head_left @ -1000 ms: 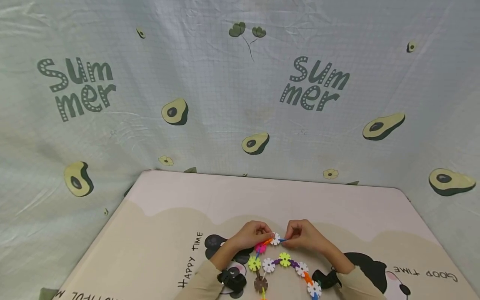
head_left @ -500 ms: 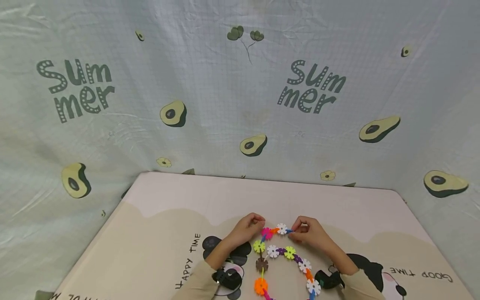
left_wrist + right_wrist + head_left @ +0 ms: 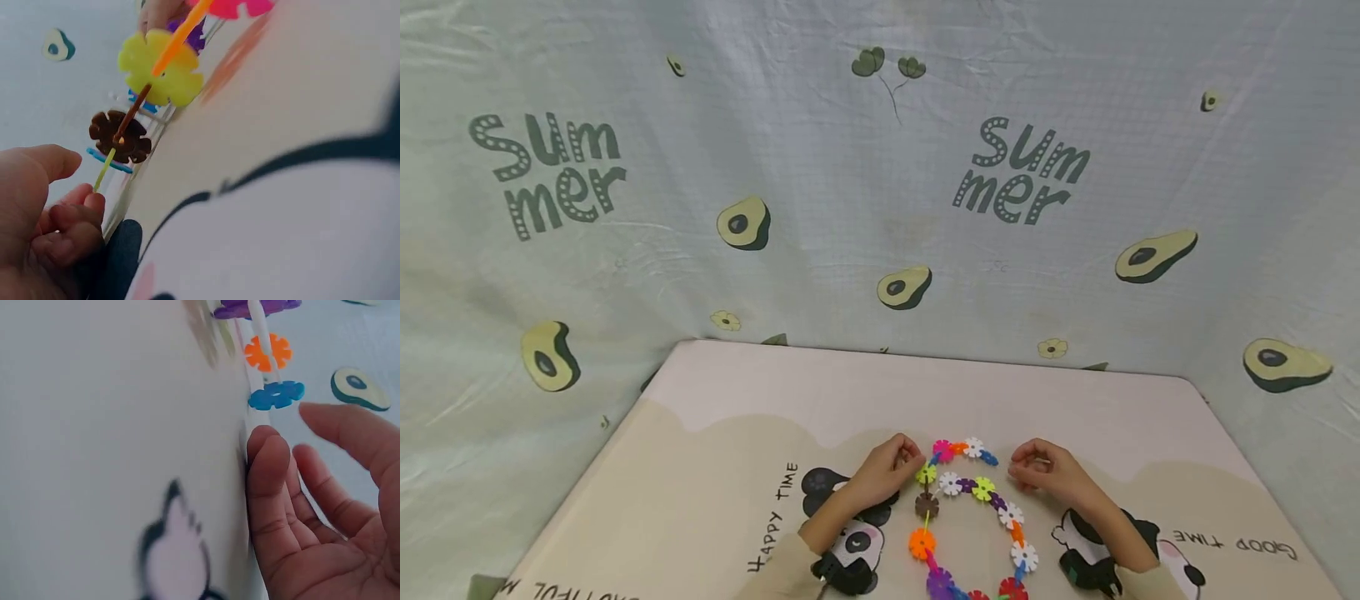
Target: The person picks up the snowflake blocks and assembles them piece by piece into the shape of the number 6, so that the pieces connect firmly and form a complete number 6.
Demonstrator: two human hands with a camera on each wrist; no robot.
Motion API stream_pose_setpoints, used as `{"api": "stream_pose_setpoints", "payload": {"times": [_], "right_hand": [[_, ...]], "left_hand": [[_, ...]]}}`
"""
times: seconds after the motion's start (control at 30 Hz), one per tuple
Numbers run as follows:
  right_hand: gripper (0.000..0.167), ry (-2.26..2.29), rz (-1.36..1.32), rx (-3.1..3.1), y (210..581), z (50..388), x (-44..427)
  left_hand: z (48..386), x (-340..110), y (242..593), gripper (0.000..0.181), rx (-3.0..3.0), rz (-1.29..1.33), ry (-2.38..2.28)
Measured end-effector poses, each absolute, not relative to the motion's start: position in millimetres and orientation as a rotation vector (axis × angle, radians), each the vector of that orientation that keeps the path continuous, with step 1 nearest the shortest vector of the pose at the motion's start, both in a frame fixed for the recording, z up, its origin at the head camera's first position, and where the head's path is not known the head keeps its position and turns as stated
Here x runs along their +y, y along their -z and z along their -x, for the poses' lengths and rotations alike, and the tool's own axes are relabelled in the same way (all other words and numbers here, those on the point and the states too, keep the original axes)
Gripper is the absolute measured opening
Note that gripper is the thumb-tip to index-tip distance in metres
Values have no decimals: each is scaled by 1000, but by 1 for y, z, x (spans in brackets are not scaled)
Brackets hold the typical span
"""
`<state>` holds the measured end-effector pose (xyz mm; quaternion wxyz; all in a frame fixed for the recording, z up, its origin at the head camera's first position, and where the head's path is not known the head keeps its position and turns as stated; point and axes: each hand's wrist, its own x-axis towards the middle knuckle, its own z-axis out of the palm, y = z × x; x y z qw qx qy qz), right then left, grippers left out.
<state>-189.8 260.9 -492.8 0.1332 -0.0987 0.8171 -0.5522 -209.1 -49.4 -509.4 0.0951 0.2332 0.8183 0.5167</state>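
A string of interlocking snowflake discs lies on the table in the head view, forming a loop with a curved branch above it. On the branch are a yellow-green disc (image 3: 927, 474), a pink disc (image 3: 943, 451), a white disc (image 3: 973, 447) and a blue disc (image 3: 989, 457) at its tip. Close to the yellow-green disc, left of the branch, is my left hand (image 3: 886, 473); its thumb and index finger stand apart with nothing seen between them. My right hand (image 3: 1051, 473) is loosely bent, right of the blue disc (image 3: 277, 395) and apart from it.
The loop continues through a brown disc (image 3: 927, 505), an orange disc (image 3: 922, 544) and a purple disc (image 3: 939, 582), and runs out of the bottom of the head view. A printed mat (image 3: 715, 500) covers the table. Behind it hangs a patterned curtain (image 3: 820, 167).
My right hand has let go of the blue disc and moved right. My left hand has left the branch and drawn back left. The string sits higher in view, showing more of the loop.
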Motion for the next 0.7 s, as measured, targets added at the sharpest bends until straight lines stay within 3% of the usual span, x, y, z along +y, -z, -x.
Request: {"api": "stream_pose_setpoints", "payload": {"times": [0.3, 0.47, 0.7], "right_hand": [[31, 1561, 511, 2319, 493, 192, 249], [30, 1483, 509, 2395, 493, 203, 236], [18, 1399, 422, 2566, 494, 217, 222]], "left_hand": [[170, -66, 489, 48, 2525, -479, -1167], [157, -63, 484, 36, 2621, -495, -1053], [170, -65, 492, 22, 2615, -524, -1276]]}}
